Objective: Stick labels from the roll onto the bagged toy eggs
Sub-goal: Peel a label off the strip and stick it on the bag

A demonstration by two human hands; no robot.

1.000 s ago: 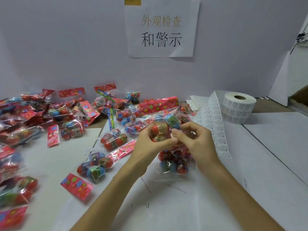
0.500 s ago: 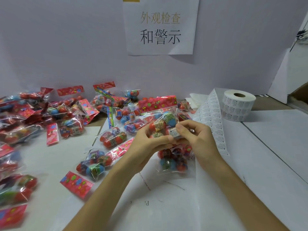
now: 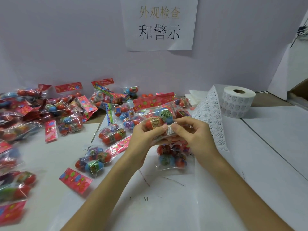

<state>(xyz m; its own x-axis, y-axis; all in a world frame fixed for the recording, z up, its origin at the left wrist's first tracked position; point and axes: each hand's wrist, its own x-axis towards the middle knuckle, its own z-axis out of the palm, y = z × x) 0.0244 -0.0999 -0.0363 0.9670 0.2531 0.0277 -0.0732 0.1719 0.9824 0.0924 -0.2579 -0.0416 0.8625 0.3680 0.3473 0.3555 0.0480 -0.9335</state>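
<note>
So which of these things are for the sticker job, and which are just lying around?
For the job: the bag of eggs in the left hand and right hand, the label pinched against it, the label strip, the roll, the other bags on the table.
Just lying around: the sign on the wall, the white paper behind the strip.

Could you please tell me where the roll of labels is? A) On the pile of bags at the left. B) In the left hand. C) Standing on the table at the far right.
C: the roll stands on end on the table at the far right, its strip of labels lying unrolled toward the right hand.
</note>
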